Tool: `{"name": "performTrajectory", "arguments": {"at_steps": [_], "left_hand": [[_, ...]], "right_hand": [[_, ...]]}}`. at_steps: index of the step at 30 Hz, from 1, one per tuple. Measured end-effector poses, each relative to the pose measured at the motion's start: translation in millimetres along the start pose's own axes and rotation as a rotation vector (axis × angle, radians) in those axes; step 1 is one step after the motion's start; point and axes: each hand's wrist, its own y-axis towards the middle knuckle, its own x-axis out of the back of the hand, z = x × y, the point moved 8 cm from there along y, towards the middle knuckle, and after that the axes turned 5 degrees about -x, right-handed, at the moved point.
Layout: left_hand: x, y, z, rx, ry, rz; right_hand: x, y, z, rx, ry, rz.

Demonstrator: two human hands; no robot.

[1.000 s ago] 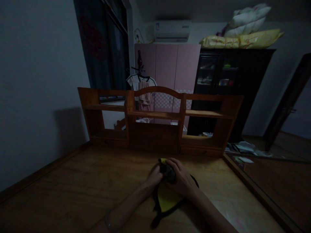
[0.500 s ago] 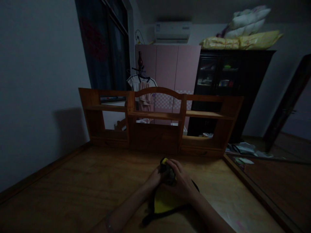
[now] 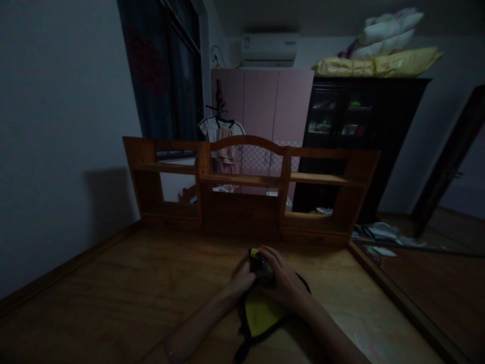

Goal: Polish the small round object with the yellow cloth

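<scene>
A yellow cloth with black edging hangs below my hands, over the wooden board. Its upper part is bunched up around a dark, rounded, slightly glossy object whose kind I cannot make out in the dim light. From the left, my left hand has its fingers closed at the bundle's side. My right hand curls over the right side of the bundle, fingers bent round cloth and object. A patch of yellow shows at the top between the hands. The palms and most of the inner fingers are hidden.
The wide wooden board ends at a low wooden shelf unit. A wall borders it on the left, a raised wooden rail on the right. Behind stand a pink wardrobe and a dark cabinet.
The cloth's lower corner has swung slightly right and downward. My left fingers have shifted a little on the bundle, and more of the dark glossy object shows.
</scene>
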Motion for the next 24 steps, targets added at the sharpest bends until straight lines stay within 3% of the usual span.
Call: {"name": "performTrajectory", "arguments": {"at_steps": [5, 12, 24], "left_hand": [[-0.9, -4, -8, 0.010, -0.002, -0.009], [-1.3, -5, 2, 0.093, -0.064, -0.016], [1.2, 1, 3, 0.020, -0.096, -0.020]], "right_hand": [[-2, 0, -4, 0.005, 0.019, 0.009], [-2, -2, -5, 0.005, 0.027, 0.021], [-5, -1, -5, 0.001, 0.020, 0.033]]}}
